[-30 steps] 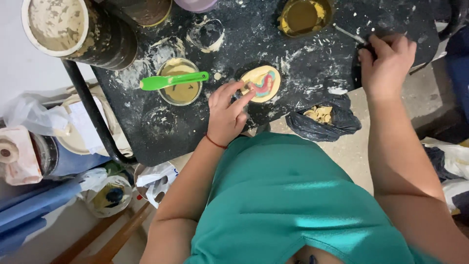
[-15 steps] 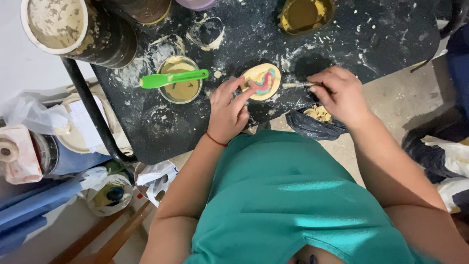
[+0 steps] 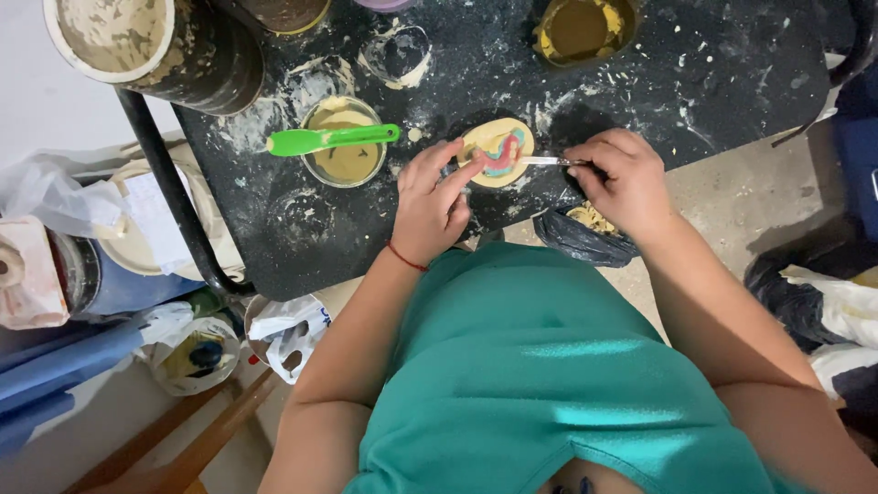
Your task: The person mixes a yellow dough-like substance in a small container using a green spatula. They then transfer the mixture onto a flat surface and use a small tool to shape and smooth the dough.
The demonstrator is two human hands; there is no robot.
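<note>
Oval mould (image 3: 495,152) lies on black surface (image 3: 713,82); your left hand (image 3: 430,203) presses its edge with spread fingers to steady it. Your right hand (image 3: 622,178) pinches thin metal tool (image 3: 547,161), tip inside mould.

The counter (image 3: 695,82) was black with white specks and smears. The small oval piece (image 3: 497,151) was pale yellow, with pink, red and blue-green swirls. The spatula (image 3: 331,139) was bright green and lay over a cup (image 3: 346,165) of tan paste. The shirt (image 3: 540,366) was teal. The wrist string (image 3: 405,257) was red.
</note>
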